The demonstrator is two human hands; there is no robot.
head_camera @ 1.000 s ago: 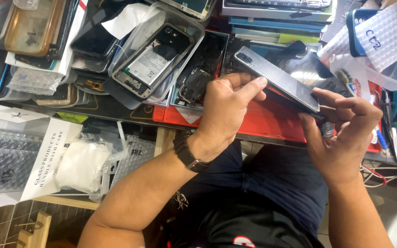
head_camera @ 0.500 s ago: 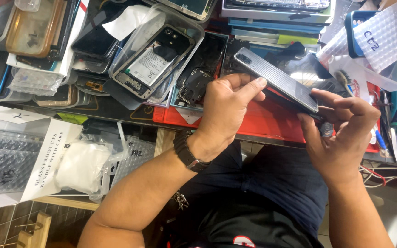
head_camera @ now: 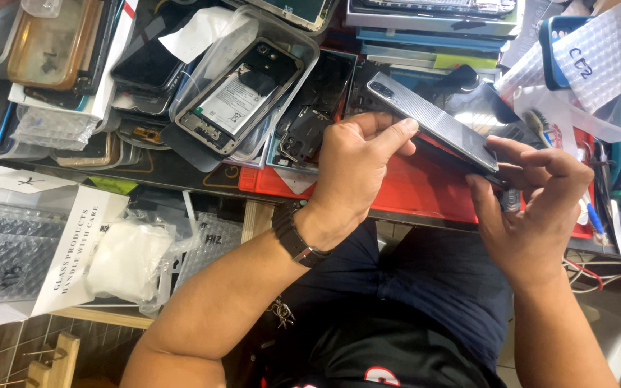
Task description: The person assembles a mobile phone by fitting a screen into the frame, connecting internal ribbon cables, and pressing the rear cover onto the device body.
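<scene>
Bench crowded: opened phone in clear tray at upper left, black inner frame just beside left hand, red mat spread beneath both hands, bubble-wrap bags piled at lower left. Grey phone held tilted above mat, between both hands. Left hand closed on its near long edge, fingertips pressed against it. Right hand clamped on lower end, fingers curled over. Grip and phone position unchanged since earlier frames.

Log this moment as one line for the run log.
left hand: grips phone | right hand: pinches phone's lower end | below: red mat
</scene>
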